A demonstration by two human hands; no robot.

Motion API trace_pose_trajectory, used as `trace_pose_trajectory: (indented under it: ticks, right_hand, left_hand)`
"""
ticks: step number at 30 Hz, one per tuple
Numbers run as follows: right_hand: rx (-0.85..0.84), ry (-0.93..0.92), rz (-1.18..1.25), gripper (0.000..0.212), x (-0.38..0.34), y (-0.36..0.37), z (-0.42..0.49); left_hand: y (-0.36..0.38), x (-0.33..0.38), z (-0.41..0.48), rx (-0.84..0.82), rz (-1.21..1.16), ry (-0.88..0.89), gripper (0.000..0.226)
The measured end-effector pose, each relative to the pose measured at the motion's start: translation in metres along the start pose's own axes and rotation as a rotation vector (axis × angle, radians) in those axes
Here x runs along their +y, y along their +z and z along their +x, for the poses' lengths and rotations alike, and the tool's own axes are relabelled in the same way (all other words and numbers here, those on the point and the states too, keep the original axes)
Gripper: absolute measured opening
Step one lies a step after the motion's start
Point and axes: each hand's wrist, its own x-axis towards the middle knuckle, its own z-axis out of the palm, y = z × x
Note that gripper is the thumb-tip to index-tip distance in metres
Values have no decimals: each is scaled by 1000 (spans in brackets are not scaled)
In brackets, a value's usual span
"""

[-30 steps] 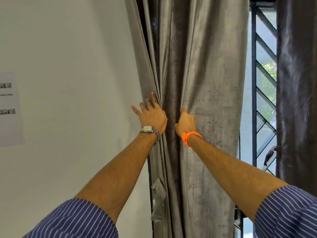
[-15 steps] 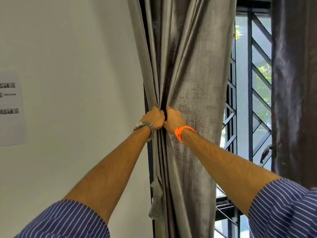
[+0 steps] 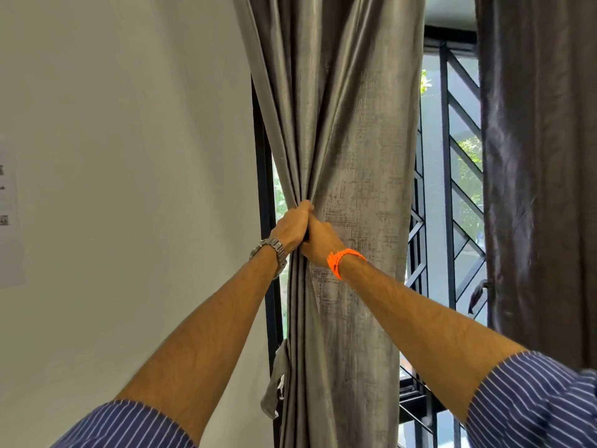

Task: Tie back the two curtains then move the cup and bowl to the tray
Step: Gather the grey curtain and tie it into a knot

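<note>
A grey, shiny left curtain (image 3: 352, 130) hangs gathered into a narrow bundle in front of the window. My left hand (image 3: 292, 226), with a metal watch on its wrist, grips the folds at the bundle's left side. My right hand (image 3: 319, 242), with an orange band on its wrist, grips the same folds right beside it, the two hands touching. A grey fabric tie-back strap (image 3: 274, 383) dangles loose at the bundle's lower left. The darker right curtain (image 3: 536, 163) hangs at the right edge, with a dark strap (image 3: 478, 294) on its left side. Cup, bowl and tray are out of view.
A white wall (image 3: 129, 156) fills the left, with a sheet of paper (image 3: 8, 221) stuck at its far left edge. Between the curtains stands a black metal window grille (image 3: 452, 189) with diagonal bars, greenery behind it.
The left hand went from flat with spread fingers to closed on the folds. Both hands drew the left curtain into a tighter bundle, uncovering more of the window on both sides.
</note>
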Motion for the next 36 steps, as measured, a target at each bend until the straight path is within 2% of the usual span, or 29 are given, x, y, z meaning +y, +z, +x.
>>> trace_pose_trajectory:
  ticks: [2,3,4,7,12,16,24,28,32,36]
  right_hand:
    - [14,39,-38,33,1,6,5]
    - [35,88,-90,29,1,9,6]
    - [57,100,-149,30,5,12,10]
    - [-87,26,-132,27,15,1,3]
    - [-77,14,39,20,36,-5,-4]
    - [-87,3,137,29,50,-11,-6]
    - [85,154,71,75,86,-43,-3]
    - [164,263,79,81,120,-59,0]
    - [288,358,50,76,152,-76,-5]
    - [418,404,-30,93,179,-87,-11]
  left_hand:
    - [5,3,0,36,72,4,86]
    - [7,4,0,64,122,6,87]
    - [10,4,2,97,177,8,79]
    - [19,7,5,207,322,34,38]
    - [27,14,6,318,462,106,17]
    - [34,13,7,341,566,157,14]
    - [44,11,17,315,622,188,19]
    - [57,13,27,299,593,180,19]
    - [70,14,36,279,600,197,21]
    - [85,15,42,282,614,192,24]
